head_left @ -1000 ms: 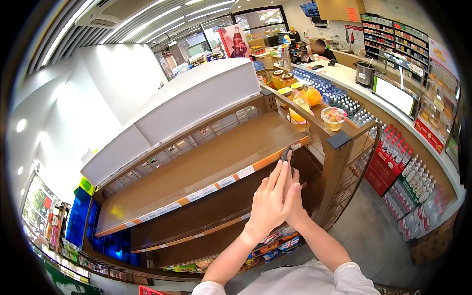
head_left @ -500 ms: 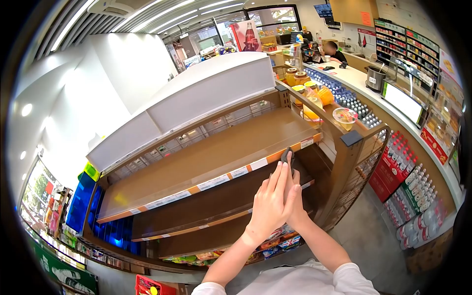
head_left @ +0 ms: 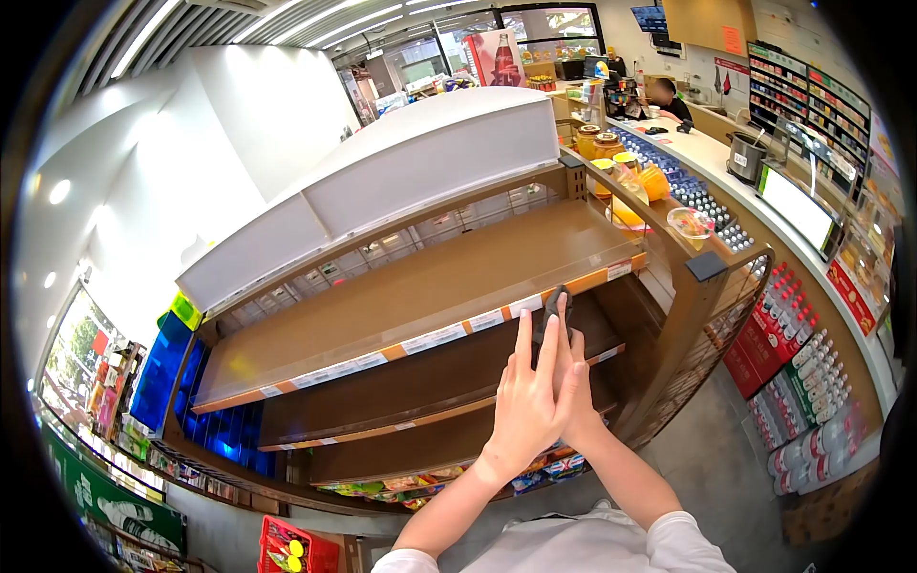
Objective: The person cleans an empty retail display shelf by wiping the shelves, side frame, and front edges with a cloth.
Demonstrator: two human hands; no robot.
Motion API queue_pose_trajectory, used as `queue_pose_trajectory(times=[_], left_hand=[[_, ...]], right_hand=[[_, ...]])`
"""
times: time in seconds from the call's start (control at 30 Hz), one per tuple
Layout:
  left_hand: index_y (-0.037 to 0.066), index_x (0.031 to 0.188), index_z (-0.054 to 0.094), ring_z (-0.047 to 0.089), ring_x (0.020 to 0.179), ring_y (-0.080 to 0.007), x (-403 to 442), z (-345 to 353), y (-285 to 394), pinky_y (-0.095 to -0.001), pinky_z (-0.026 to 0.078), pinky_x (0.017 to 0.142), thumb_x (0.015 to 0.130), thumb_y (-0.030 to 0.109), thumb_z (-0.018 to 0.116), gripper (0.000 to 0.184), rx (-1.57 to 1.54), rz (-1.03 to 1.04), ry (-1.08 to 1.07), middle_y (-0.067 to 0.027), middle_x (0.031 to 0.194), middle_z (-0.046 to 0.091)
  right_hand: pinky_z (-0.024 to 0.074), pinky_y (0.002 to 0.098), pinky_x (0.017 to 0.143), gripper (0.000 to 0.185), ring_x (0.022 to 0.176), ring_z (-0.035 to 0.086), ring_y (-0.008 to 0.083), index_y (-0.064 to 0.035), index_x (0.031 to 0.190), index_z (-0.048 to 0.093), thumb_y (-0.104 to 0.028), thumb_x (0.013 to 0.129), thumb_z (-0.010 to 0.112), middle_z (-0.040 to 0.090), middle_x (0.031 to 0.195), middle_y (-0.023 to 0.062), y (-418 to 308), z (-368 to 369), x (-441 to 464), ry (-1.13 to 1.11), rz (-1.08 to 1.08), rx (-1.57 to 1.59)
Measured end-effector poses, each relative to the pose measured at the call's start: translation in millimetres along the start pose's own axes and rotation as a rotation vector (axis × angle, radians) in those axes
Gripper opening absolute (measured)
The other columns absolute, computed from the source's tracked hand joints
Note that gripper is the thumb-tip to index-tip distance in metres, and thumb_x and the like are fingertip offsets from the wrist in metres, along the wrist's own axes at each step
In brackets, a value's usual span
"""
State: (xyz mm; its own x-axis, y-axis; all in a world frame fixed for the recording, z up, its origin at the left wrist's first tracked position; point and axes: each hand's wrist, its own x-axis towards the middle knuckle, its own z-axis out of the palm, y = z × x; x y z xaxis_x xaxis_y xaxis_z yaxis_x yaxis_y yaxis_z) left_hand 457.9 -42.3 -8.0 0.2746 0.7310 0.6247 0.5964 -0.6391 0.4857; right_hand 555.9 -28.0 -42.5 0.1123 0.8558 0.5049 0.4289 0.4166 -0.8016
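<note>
In front of a brown display shelf [head_left: 411, 263], both my hands are raised and pressed together. My left hand [head_left: 527, 406] has its fingers stretched out and slightly apart, its palm side against the other hand. Partly hidden behind it, my right hand [head_left: 576, 406] has a dark grey cloth [head_left: 554, 307] at its fingers. The cloth's upper end shows near the front edge of the top shelf board; whether it touches is unclear. White price labels [head_left: 435, 339] line that orange-trimmed edge. Below are two bare lower boards [head_left: 382, 411], with colourful snack packets [head_left: 401, 485] at the bottom.
Jars [head_left: 607, 145] and a clear fruit bowl [head_left: 690, 223] stand on the right end rack. Beyond are bottle packs [head_left: 812, 368] and a counter [head_left: 702, 153] with a person [head_left: 669, 100] behind. A red basket [head_left: 320, 552] sits at the lower left. White panels [head_left: 430, 158] top the shelf.
The view has shifted, so the shelf and counter appear further right and slightly higher. My left fingers have spread a little. The hands and cloth now stand further left along the shelf edge.
</note>
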Motion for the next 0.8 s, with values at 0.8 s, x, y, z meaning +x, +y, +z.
queue_pose_trajectory(times=[0.8], left_hand=[[-0.006, 0.15, 0.044, 0.06, 0.119, -0.0501, -2, -1, -5, -0.0495, 0.051, 0.1, 0.102, 0.03, 0.061, 0.063, 0.031, 0.009, 0.008, -0.0384, 0.161, 0.027]], right_hand=[[0.0566, 0.0475, 0.073, 0.095, 0.091, 0.062, 0.0457, -0.0086, 0.167, 0.009, -0.025, 0.093, 0.067, 0.051, 0.12, 0.0308, -2, 9, -2, -0.075, -0.01, -0.008]])
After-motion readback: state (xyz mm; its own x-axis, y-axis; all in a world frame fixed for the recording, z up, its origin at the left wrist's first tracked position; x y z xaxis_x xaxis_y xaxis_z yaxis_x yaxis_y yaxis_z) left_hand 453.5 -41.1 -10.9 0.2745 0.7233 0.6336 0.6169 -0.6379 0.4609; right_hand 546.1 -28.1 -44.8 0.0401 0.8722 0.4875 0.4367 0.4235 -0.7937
